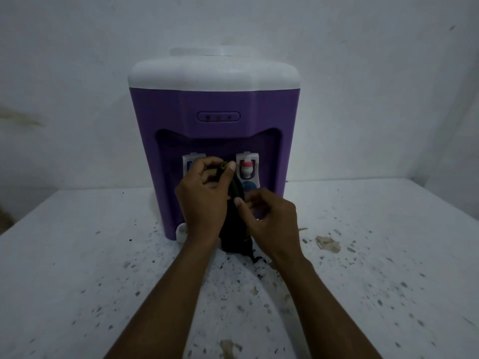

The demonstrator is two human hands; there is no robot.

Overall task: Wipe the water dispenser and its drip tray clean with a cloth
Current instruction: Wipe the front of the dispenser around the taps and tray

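— Forearms first, both reaching in from the bottom edge over the speckled white table (77,255). What are the hands doing?

— Left hand (204,193) is raised in front of the tap recess, thumb and forefinger pinched on the top end of the dark cloth (234,237). Right hand (269,218) sits lower and just to the right. Its thumb lies against the cloth's edge and the fingers are curled in; it's blurred, but it looks like a pinch too.

— And where's the cloth?

— It hangs between the hands, right in front of the purple water dispenser (215,107). The long axis runs near vertical, top end up at the level of the red tap (245,168), bottom end bunched on the table.

— How will it handle?

— Soft and light, I'd say: it droops and folds under its own weight, no stiffness at all. Gripped by one corner it'll just dangle, so I'd gather it into a pad in the palm before pressing it on the plastic.

— The drip tray?

— Hidden behind the hands and cloth; I can't make it out. The dispenser body looks like smooth, hard plastic, so a bunched cloth ought to slide over it easily.
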